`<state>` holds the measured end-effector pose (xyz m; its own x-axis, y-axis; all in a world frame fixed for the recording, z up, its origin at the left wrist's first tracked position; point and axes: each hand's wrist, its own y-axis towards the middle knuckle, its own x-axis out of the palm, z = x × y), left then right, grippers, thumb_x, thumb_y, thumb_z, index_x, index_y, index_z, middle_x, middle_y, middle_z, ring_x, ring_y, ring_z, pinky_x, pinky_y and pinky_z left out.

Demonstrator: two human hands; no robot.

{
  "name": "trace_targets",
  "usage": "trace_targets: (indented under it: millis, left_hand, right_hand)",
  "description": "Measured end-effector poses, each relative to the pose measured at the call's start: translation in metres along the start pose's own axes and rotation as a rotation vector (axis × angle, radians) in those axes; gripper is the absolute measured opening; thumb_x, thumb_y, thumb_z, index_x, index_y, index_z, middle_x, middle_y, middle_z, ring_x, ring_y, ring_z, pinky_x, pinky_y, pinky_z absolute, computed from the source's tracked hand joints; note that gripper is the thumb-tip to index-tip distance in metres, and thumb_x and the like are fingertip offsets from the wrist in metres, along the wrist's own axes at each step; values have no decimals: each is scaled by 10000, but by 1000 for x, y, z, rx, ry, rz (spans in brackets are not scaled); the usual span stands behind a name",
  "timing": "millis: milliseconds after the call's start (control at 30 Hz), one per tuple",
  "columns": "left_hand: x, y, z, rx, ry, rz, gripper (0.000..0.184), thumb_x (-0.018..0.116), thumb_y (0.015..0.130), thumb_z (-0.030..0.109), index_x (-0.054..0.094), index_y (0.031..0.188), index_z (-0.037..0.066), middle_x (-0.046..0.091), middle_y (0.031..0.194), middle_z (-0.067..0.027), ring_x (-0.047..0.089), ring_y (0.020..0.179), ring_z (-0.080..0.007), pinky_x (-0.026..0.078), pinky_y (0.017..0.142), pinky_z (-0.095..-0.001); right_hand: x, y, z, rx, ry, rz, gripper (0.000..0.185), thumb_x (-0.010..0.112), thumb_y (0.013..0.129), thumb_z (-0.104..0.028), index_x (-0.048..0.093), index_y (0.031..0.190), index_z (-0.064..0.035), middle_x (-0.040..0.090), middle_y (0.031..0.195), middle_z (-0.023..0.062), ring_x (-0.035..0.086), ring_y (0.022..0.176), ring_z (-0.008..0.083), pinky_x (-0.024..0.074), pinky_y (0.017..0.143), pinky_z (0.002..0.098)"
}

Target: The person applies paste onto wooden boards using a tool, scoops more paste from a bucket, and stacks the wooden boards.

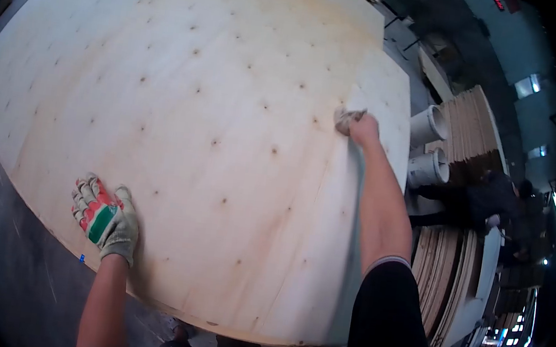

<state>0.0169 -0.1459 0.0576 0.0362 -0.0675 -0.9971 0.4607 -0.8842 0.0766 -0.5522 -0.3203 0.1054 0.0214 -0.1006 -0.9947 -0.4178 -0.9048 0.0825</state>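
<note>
A large pale wooden sheet (224,167) with rows of small dark knots lies before me. My left hand (106,217), in a whitish glove with red and green patches, rests flat near the sheet's left front edge, fingers spread. On the right side of the sheet, my bare right hand (365,130) is closed on a crumpled greyish cloth (348,120), which touches the surface. My right arm reaches out straight; its fingers are partly hidden by the hand itself.
Two white buckets (428,127) stand beyond the right edge. Stacked boards (465,130) and more stacks (441,274) lie farther right, with a person in dark clothing (487,201) between them. A blue bit (82,258) shows at the left front edge.
</note>
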Motion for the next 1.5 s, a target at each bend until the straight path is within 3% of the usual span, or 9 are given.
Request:
trace_targets:
  millis: [100,400,533,700,833,1033,1100,1333,1500]
  left_hand:
    - [-2,-5,-5,4,-3,-17,716,489,990,468,363,1554,45,322,1618,-218,284,1502,-388,184,1228,-523]
    - [12,-9,-73,386,-207,110,766,530,954,519,402,1524,23,365,1587,-236,297,1494,-399,192,1228,-518]
    - [0,-8,-85,512,-232,88,761,525,959,502,383,1534,25,345,1601,-229,290,1501,-388,192,1234,-503]
    - [-5,-8,-83,508,-201,15,743,499,974,499,376,1540,34,322,1619,-215,279,1508,-384,191,1235,-502]
    - [4,-9,-84,533,-223,93,763,520,955,499,379,1534,22,357,1592,-240,321,1480,-412,206,1224,-515]
    - [7,5,-103,568,-426,-49,626,577,969,459,538,1439,48,447,1547,-205,380,1448,-401,287,1185,-516]
    - [4,32,-149,448,-1284,-385,447,578,1015,306,600,1382,52,549,1462,-176,498,1369,-338,376,1141,-433]
    - [34,180,-350,99,-1272,1,357,536,1046,147,598,1374,21,606,1384,-116,559,1289,-227,414,1105,-350]
    - [-8,117,-374,93,-1276,51,377,556,1031,173,596,1370,14,591,1409,-141,547,1320,-258,403,1128,-360]
  right_hand:
    - [1,-108,16,-161,560,-185,355,658,788,76,764,1095,-68,761,1010,139,703,932,166,545,871,297]
    - [-31,-510,-11,-288,407,8,382,621,755,48,719,1109,-57,713,1034,163,684,971,346,559,871,416]
    - [4,-478,8,480,851,-41,299,582,828,12,712,1098,11,727,949,204,722,888,326,575,808,407]
    - [-15,-459,-77,340,272,131,244,613,839,-10,699,1063,31,723,947,226,704,883,377,570,809,405]
    - [-20,-566,-52,-325,366,102,330,629,787,-17,708,1104,-64,718,1031,160,668,971,384,549,851,443]
    - [-27,-583,-190,28,503,-51,249,624,837,-35,714,1068,-9,732,982,148,704,886,320,558,823,410]
    - [-35,-552,-220,245,953,-417,219,603,879,-36,703,1055,46,746,942,112,696,830,187,553,797,351]
    - [-30,-466,-366,254,1375,-179,185,623,885,-16,715,1005,91,734,907,67,657,766,111,542,697,270]
    - [-61,-509,-299,258,1346,-124,186,630,887,-27,716,994,98,726,895,72,659,754,122,548,699,273]
